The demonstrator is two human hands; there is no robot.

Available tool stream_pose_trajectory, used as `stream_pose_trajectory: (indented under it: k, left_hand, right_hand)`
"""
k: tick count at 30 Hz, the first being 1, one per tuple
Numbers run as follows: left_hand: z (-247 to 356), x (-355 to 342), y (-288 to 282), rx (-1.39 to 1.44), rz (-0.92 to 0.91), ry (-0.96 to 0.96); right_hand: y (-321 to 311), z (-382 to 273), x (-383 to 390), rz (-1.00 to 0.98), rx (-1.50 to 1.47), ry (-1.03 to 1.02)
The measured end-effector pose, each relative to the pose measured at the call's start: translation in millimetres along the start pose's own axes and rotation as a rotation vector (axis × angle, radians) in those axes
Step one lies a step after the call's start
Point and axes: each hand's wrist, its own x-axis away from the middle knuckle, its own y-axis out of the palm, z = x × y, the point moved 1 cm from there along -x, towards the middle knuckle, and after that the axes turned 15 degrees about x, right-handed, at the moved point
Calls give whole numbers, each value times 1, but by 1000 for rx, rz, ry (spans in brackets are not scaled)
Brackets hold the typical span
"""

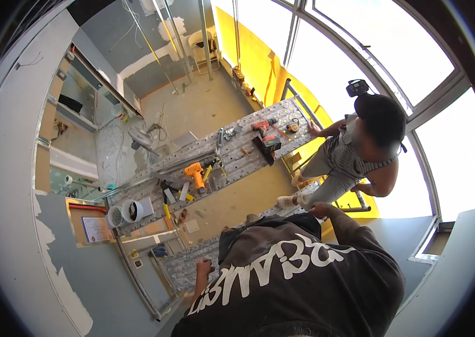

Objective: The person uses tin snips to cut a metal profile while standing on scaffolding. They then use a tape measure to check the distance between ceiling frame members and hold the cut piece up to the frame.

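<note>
Low in the picture, my left hand (204, 268) hangs beside my dark hoodie, its fingers curled with nothing visible in them. My right hand (322, 210) is out in front on the right, near the end of a metal rail (355, 209). Its fingers are closed, and what they hold, if anything, is hidden. Beyond my feet, a perforated metal scaffold platform (232, 160) carries several tools. Among them are an orange drill (195, 173), a red drill (262, 126), a black-and-red power tool (270, 145) and a yellow-handled tool (166, 209).
A co-worker (369, 146) stands on the right, one hand at the platform's far end. White buckets (141, 209) sit at its left end. Yellow sheeting (229, 33) hangs by the windows. Metal studs (205, 45) rise behind. A lower plank (187, 272) lies by my left hand.
</note>
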Motion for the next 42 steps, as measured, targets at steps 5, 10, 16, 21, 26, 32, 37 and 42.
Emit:
stream_pose_trajectory:
  k: [5, 10, 16, 21, 26, 32, 37, 42]
  left_hand:
    - [-12, -3, -11, 49, 63, 24]
    - [-14, -21, -16, 173, 80, -139]
    - [2, -8, 0, 238, 31, -14]
    - [-1, -7, 2, 200, -12, -7]
    - [-6, 6, 0, 288, -10, -44]
    - [-22, 25, -9, 211, -70, 19]
    - [-36, 6, -7, 0, -229, 372]
    - [58, 23, 21, 285, -178, 358]
  right_hand:
    - [10, 15, -4, 37, 6, -22]
    - [9, 28, -1, 3, -35, 20]
    - [9, 32, -8, -67, -47, 74]
    - [12, 26, -3, -56, -102, 1]
    - [25, 18, 5, -42, -116, 72]
    - [21, 4, 6, -89, -79, 91]
    - [14, -5, -9, -62, 49, 17]
    - [-11, -90, 25, 364, 438, -332]
